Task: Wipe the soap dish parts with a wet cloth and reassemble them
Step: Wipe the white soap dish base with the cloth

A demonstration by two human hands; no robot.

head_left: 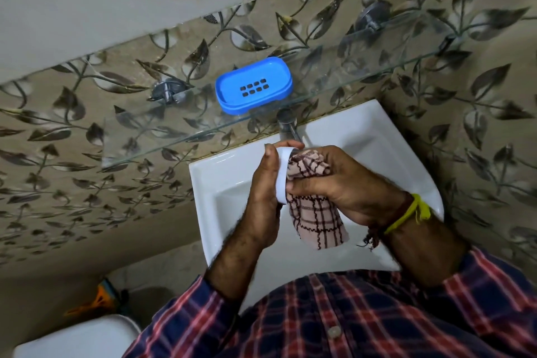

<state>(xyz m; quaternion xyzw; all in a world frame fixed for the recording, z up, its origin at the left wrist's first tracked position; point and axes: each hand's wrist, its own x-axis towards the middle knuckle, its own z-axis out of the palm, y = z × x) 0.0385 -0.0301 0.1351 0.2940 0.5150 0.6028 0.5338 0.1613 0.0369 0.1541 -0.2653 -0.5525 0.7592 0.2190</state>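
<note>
You are holding the white soap dish part (281, 174) edge-on in your left hand (266, 197), fingers curled round it, over the sink (220, 183). Your right hand (345, 186), at its 3 o'clock, is gripping the checked cloth (316, 218) against it. The blue tray (253, 85) is sitting on the glass shelf (377, 67), at 12 o'clock.

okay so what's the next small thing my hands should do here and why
Probably keep rubbing the checked cloth in your right hand along the white soap dish part that your left hand grips over the sink. The blue slotted tray sits apart on the glass shelf, so reassembly waits.
</note>
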